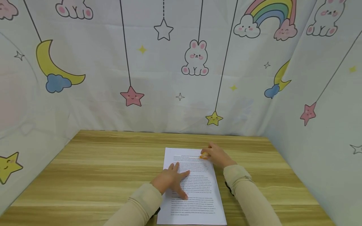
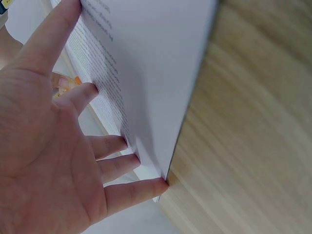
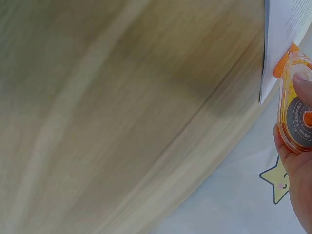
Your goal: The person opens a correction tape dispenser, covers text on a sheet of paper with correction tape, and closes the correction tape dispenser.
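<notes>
A white sheet of paper (image 1: 192,219) printed with several paragraphs lies lengthwise on the wooden table. My left hand (image 1: 171,180) rests on its left part, fingers spread. In the left wrist view, the fingertips (image 2: 130,160) press on the page and the little finger reaches its edge. Near the upper right of the sheet, my right hand (image 1: 219,156) grips an orange correction tape dispenser (image 1: 204,155). The right wrist view shows the dispenser's clear, yellow-orange body (image 3: 286,105) with a dark round label, its orange tip at the paper. Whether the tip touches is hard to tell.
The wood-grain table (image 1: 107,169) extends to both sides of the sheet. A white cloth (image 1: 158,116) with stars, moons and rabbits hangs behind the table and along its sides.
</notes>
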Available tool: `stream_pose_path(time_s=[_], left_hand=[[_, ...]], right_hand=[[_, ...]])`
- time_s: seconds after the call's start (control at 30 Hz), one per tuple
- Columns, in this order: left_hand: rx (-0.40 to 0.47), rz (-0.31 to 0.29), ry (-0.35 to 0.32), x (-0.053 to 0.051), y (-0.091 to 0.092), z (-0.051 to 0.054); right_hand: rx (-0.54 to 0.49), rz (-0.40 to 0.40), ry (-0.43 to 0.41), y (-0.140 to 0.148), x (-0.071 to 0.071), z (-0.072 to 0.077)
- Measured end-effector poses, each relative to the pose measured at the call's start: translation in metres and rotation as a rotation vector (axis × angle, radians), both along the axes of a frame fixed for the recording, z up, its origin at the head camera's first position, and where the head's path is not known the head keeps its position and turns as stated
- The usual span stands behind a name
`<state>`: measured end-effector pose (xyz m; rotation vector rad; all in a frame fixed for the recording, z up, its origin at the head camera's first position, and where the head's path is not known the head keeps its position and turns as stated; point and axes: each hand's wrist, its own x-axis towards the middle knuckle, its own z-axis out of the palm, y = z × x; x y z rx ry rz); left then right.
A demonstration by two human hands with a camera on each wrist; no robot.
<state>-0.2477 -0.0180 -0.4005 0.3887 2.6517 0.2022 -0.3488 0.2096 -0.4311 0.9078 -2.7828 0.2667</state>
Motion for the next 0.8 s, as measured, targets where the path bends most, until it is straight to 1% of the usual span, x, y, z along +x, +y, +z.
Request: stream_pose_path(time_s=[0.13, 0.27, 0.47, 0.57, 0.67, 0.7, 0.73, 0.8], left_hand=[[-0.002, -0.004, 0.005, 0.0, 0.0, 0.001], [-0.007, -0.01, 0.008, 0.0, -0.001, 0.001], [-0.034, -0.026, 0.016, 0.0, 0.002, -0.001], [-0.035, -0.03, 0.015, 0.0, 0.002, -0.002], [-0.021, -0.028, 0.012, -0.001, 0.001, -0.003], [-0.015, -0.026, 0.012, 0.0, 0.0, -0.002], [-0.011, -0.026, 0.014, 0.0, 0.0, -0.001], [-0.004, -0.022, 0.013, 0.0, 0.0, 0.0]], right_hand=[[-0.005, -0.005, 0.008, 0.006, 0.001, 0.001], [-0.007, -0.013, -0.003, 0.011, 0.003, 0.002], [0.008, -0.029, 0.0, 0.021, 0.004, 0.003], [0.002, -0.02, 0.019, 0.023, 0.005, 0.002], [-0.025, -0.009, 0.026, 0.024, 0.004, 0.0], [-0.038, -0.011, 0.019, 0.024, 0.004, 0.0], [-0.064, -0.022, -0.007, 0.025, 0.003, -0.001], [-0.163, -0.067, -0.117, 0.029, 0.003, -0.001]])
